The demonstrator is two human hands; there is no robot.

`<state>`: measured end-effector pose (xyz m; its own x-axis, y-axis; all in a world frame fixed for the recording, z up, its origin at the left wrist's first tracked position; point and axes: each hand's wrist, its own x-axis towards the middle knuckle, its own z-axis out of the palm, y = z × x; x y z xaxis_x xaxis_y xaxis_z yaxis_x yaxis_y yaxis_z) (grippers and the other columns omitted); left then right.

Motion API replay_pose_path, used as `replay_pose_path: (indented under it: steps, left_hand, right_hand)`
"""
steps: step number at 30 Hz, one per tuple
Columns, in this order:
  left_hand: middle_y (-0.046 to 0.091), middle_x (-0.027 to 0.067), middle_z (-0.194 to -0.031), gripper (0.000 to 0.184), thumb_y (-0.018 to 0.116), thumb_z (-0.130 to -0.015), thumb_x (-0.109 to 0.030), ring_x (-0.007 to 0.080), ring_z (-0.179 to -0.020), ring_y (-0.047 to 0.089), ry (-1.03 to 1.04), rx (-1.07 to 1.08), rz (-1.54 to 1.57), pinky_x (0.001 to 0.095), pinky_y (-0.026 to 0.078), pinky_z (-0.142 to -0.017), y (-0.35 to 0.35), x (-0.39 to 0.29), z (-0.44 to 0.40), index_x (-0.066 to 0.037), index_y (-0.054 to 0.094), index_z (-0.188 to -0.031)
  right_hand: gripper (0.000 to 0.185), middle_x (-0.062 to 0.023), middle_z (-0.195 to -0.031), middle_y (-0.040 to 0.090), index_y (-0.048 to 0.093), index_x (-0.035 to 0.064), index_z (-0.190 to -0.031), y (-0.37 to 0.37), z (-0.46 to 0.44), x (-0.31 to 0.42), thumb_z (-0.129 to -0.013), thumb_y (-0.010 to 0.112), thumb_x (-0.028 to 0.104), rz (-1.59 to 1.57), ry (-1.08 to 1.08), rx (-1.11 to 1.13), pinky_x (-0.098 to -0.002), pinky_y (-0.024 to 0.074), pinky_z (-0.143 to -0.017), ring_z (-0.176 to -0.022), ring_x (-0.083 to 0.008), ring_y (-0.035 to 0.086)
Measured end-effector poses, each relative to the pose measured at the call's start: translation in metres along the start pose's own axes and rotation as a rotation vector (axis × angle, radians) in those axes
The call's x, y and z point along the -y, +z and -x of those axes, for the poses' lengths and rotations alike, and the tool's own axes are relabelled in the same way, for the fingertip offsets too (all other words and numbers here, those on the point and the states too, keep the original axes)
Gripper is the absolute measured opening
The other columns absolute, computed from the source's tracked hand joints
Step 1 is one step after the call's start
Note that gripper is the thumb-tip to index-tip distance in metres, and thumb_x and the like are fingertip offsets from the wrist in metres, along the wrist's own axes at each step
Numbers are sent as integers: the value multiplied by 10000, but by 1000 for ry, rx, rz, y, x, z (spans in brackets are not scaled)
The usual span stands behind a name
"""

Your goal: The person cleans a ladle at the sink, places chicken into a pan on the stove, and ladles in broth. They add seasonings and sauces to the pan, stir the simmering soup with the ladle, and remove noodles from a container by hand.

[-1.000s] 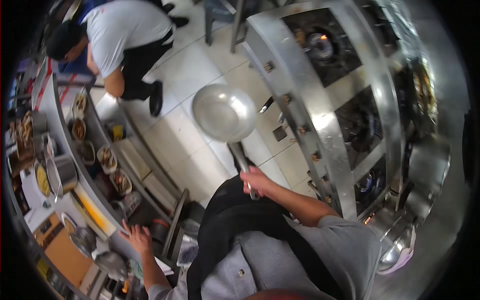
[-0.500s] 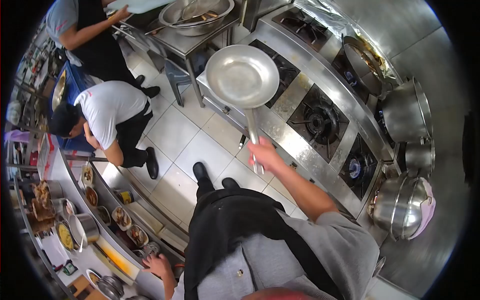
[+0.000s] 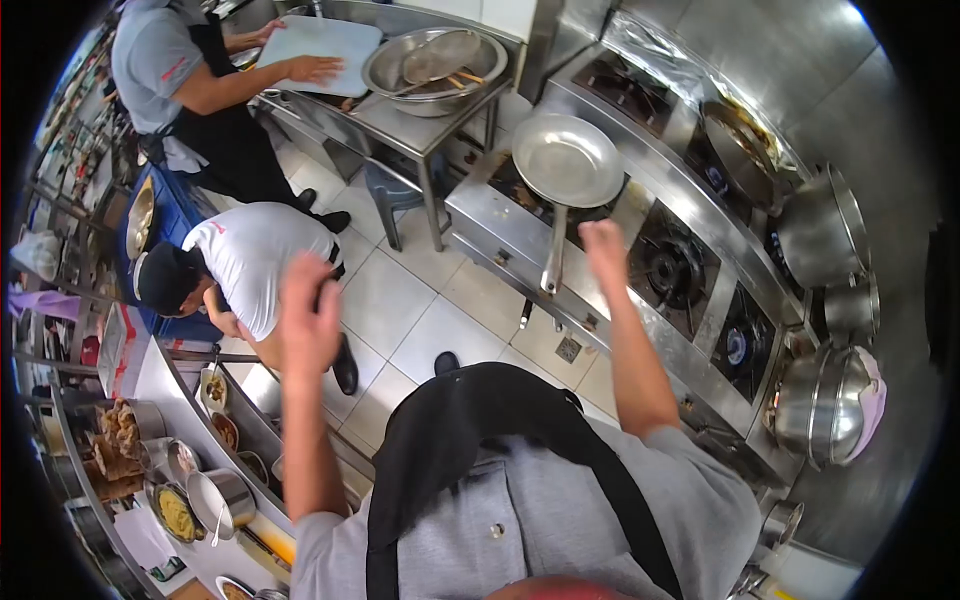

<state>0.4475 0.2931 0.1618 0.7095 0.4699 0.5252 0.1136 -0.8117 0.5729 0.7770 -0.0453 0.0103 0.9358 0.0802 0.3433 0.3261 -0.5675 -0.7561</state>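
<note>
A silver frying pan (image 3: 567,160) rests on the front burner at the far end of the stove, its handle sticking out over the front edge. My right hand (image 3: 604,248) is raised just to the right of the handle, apart from it, with its fingers curled in and nothing seen in them. My left hand (image 3: 308,310) is lifted in the air, slightly blurred, fingers apart and holding nothing. Behind it in view is the bent back of a co-worker (image 3: 262,250).
Another co-worker (image 3: 200,90) holds a white board (image 3: 325,55) beside a table with a large metal bowl (image 3: 435,68). Large pots (image 3: 822,225) stand at the right. Food dishes and a pot (image 3: 222,500) line the left counter (image 3: 215,560).
The frying pan has moved from my right hand onto the stove, and that hand has let go. My left hand has risen from the left counter. The standing co-worker's board shows more fully.
</note>
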Motion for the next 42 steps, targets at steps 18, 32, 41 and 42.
replay_pose_path:
  steps: [18, 32, 41, 42]
  left_hand:
    - [664, 85, -1018, 195, 529, -932, -104, 205, -898, 642, 1521, -230, -181, 325, 509, -784, -223, -173, -123, 0, 632, -1061]
    - [656, 66, -929, 151, 524, -921, -89, 166, -825, 626, 1493, -327, -257, 301, 500, -738, -193, -144, -139, -4, 633, -983]
    - [650, 54, -872, 135, 521, -914, -80, 140, -779, 616, 923, -651, -2, 286, 494, -708, -179, 18, -233, -7, 633, -932]
    - [650, 52, -866, 134, 521, -913, -79, 137, -773, 615, 689, -625, 81, 284, 493, -705, -158, 49, -252, -7, 633, -926]
  right_hand:
    - [149, -54, -854, 626, 637, 35, -902, -238, -101, 393, -903, 554, 158, -312, -1140, -328, -321, 474, -746, -799, -155, 591]
    - [89, -28, -831, 618, 624, 33, -923, -160, -137, 404, -903, 564, 95, -540, -1170, -240, -283, 475, -709, -758, -124, 587]
    - [61, -11, -817, 613, 616, 32, -937, -28, -117, 430, -902, 570, 54, -858, -876, 81, -258, 476, -686, -732, -105, 585]
    - [60, -9, -815, 613, 615, 32, -939, -1, -109, 425, -902, 571, 50, -876, -734, 181, -256, 476, -683, -729, -102, 584]
